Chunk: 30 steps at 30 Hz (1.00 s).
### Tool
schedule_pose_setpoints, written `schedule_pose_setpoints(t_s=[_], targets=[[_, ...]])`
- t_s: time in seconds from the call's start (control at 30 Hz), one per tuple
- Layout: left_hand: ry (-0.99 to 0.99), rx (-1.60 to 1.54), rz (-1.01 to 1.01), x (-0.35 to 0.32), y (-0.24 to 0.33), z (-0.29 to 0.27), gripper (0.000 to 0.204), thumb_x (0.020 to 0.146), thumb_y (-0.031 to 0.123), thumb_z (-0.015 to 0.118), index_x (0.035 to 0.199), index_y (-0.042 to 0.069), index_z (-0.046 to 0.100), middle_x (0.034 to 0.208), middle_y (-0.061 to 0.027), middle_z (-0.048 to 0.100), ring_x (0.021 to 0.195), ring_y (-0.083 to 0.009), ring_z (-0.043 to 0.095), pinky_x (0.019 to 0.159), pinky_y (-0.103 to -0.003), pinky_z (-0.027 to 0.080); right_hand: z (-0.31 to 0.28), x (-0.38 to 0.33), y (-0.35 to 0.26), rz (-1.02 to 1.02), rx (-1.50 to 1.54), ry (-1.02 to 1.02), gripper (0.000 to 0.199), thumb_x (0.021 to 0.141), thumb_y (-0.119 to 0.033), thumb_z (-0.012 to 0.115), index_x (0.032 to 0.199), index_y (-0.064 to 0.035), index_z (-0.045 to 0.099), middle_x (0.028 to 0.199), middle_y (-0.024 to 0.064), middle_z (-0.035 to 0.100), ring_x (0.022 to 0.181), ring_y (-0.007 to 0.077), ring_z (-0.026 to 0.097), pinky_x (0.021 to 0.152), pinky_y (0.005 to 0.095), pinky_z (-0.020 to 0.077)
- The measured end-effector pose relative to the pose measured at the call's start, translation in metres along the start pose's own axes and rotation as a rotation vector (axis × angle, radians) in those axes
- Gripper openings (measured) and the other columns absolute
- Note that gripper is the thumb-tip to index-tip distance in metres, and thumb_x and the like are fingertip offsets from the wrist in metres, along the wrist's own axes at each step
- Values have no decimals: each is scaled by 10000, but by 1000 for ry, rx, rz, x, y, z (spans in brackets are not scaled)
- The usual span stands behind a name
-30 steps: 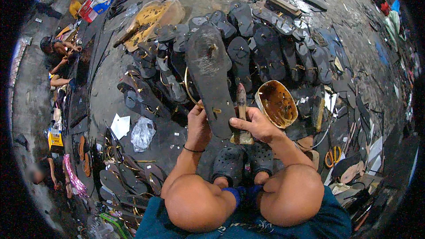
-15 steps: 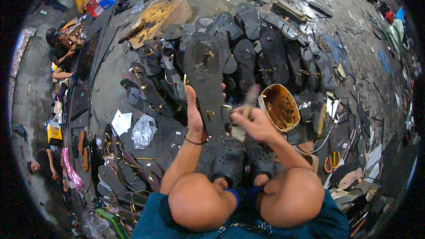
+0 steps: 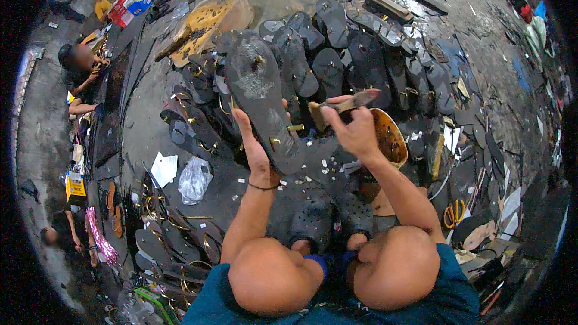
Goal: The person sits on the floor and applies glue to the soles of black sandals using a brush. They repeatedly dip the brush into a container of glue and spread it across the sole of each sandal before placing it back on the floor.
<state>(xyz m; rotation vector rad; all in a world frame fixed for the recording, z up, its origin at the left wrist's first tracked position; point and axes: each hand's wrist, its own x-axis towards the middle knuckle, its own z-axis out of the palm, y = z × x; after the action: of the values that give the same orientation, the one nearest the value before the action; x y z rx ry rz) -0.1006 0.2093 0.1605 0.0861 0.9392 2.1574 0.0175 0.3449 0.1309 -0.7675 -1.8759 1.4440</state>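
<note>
Beyond my black clogs (image 3: 330, 219) lies a spread of dark soles (image 3: 355, 54) on the grey floor (image 3: 150, 126). Left of the clogs sit a crumpled plastic bag (image 3: 194, 179) and a white paper scrap (image 3: 162, 168). Farther left, another person (image 3: 81, 66) sits. Right of the clogs are orange scissors (image 3: 453, 213).

Single head view: we look steeply down from above our knees (image 3: 337, 271), close over our hands, facing the floor (image 3: 150, 126) ahead. Fisheye bends edges; dark rim rings the frame.
</note>
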Motion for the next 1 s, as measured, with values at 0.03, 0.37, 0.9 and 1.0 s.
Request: schedule_pose_setpoints(t_s=[0.03, 0.37, 0.9, 1.0], targets=[[25, 83, 51, 2, -5, -3, 672, 897, 664, 481, 1145, 50, 603, 1004, -76, 674, 786, -166, 636, 701, -312, 543, 4, -3, -4, 7, 97, -53, 211, 871, -187, 706, 988, -15, 666, 882, 94, 709, 807, 161, 670, 723, 310, 531], [-24, -57, -79, 9, -21, -18, 743, 880, 707, 454, 1169, 35, 584, 1030, -81, 670, 900, -171, 657, 793, -302, 551, 21, -37, -29, -132, 135, -187, 189, 881, -135, 693, 1014, -4, 664, 921, 74, 693, 903, 136, 632, 833, 303, 494], [-148, -132, -93, 0, -6, -30, 749, 905, 673, 435, 1320, 52, 485, 1225, -114, 606, 1041, -221, 625, 862, -367, 548, -5, -53, 11, 344, 242, -602, 264, 886, -239, 718, 1046, -34, 673, 922, 23, 665, 893, 91, 593, 792, 279, 487], [-72, 170, -29, -19, -13, -45, 636, 936, 460, 574, 1376, 34, 405, 1343, -165, 517, 1196, -264, 548, 968, -380, 489, 3, -50, 26, 472, 312, -415, 245, 863, -201, 741, 1018, -37, 644, 912, 11, 653, 836, 101, 607, 767, 266, 490]])
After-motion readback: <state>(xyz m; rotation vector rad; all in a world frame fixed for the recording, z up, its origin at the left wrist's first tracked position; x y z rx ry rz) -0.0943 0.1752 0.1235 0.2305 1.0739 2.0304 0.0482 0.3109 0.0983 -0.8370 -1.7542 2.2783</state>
